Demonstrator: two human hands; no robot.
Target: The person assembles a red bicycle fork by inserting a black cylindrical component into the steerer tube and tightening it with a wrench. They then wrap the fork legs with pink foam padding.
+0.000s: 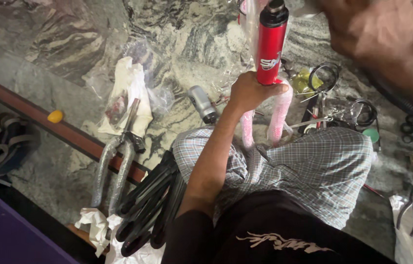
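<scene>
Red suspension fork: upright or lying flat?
Upright. The red suspension fork stands on end, pink-wrapped legs down, with the left hand gripping its tube.

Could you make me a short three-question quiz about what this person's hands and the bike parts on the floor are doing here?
1. True or false: the left hand grips the red tube from below.
2. Where is the right hand?
A. Flat on the floor
B. Raised near the top of the red tube, blurred
C. Around the grey fork
3. What lies left of the person's checked shorts, beside the black rods?

Key
1. True: its fingers wrap the tube's lower end.
2. B. Whether it holds anything cannot be told.
3. A grey wrapped fork lying on the stone floor.
</scene>
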